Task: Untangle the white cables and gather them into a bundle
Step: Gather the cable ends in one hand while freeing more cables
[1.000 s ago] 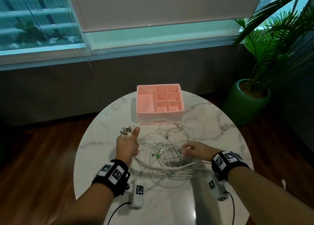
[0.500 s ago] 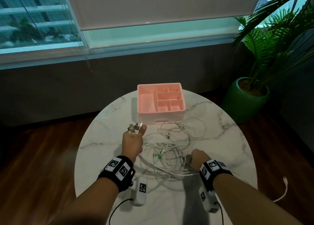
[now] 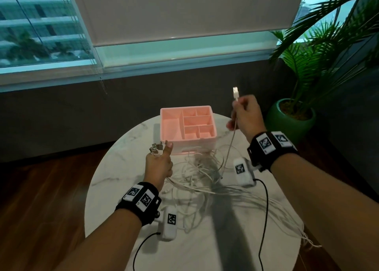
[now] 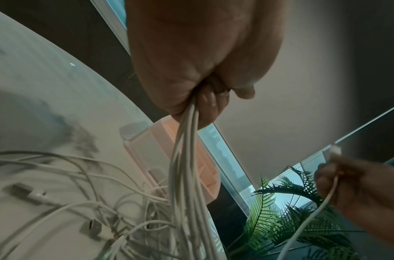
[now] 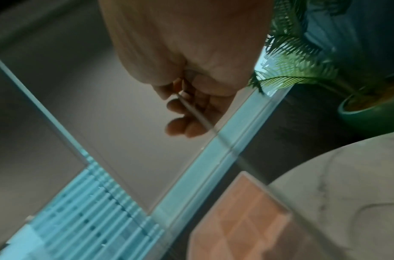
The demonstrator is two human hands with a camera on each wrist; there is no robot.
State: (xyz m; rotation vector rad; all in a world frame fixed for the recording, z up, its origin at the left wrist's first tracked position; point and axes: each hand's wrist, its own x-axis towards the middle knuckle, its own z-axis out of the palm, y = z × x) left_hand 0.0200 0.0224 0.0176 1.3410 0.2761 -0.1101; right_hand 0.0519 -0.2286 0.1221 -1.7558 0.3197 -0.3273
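Observation:
A tangle of white cables lies on the round marble table. My left hand grips several cable ends, their metal plugs sticking up past the thumb; in the left wrist view the gripped strands hang down from the fist. My right hand is raised above the table's right side and pinches one white cable just under its plug. That cable runs down into the tangle. The right wrist view shows the thin cable crossing the curled fingers.
A pink compartment organizer stands at the table's far side, just behind the tangle. A potted palm in a green pot stands on the floor to the right. Loose cable strands trail over the table's right edge. A window wall is behind.
My right hand has left the tangle near the table surface and risen up and away, lifting one cable by its plug end. The left hand stays put, holding its plugs.

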